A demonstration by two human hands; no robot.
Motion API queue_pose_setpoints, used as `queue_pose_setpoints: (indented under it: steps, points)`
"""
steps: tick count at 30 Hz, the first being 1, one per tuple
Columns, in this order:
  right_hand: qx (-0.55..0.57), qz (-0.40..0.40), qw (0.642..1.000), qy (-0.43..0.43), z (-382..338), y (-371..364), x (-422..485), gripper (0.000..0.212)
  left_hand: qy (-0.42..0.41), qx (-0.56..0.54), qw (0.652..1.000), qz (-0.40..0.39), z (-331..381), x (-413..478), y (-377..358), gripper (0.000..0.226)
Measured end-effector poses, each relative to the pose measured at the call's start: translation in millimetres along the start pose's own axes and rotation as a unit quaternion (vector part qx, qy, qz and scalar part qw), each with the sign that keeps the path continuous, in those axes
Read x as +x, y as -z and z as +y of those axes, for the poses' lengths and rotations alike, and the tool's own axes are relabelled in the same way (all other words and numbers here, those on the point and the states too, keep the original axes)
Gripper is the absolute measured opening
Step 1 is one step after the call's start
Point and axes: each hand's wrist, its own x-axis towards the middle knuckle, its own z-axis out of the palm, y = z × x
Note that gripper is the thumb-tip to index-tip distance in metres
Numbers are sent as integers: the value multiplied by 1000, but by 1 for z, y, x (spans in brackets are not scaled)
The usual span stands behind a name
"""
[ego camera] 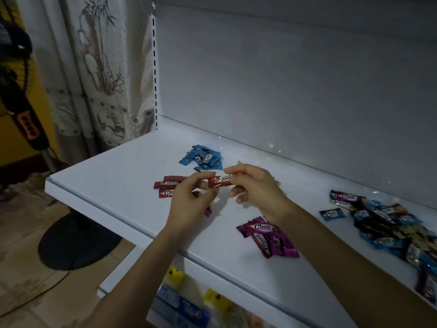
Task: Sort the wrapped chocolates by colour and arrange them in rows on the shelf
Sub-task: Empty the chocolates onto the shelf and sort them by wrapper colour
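A red wrapped chocolate is held above the white shelf, pinched at its two ends by my left hand and my right hand. A small purple wrapper end shows under my left hand. Three red chocolates lie to the left of my hands. A heap of blue chocolates sits behind them. Purple chocolates lie at the front under my right forearm. A mixed unsorted heap spreads along the right.
The shelf's white back panel rises behind the piles. A lower shelf holds blue and yellow packets. A standing fan with a dark round base is on the floor at the left, before a patterned curtain.
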Motion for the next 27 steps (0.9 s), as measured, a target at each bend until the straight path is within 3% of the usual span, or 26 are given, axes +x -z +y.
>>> queue_pose_setpoints:
  steps: [8, 17, 22, 27]
  points:
    - [-2, 90, 996, 18, 8, 26, -16, 17, 17, 61, 998, 24, -3, -3, -3, 16]
    - [41, 212, 976, -34, 19, 54, -13, 11, -9, 72, 997, 20, 0, 7, -11, 16]
    - [-25, 191, 981, -8, 24, 63, -29, 10, 5, 37, 999, 17, 2, 16, -39, 16]
    - [-124, 215, 969, -18, 33, 77, -43, 17, 0, 73, 997, -38, -9, 1, -49, 13]
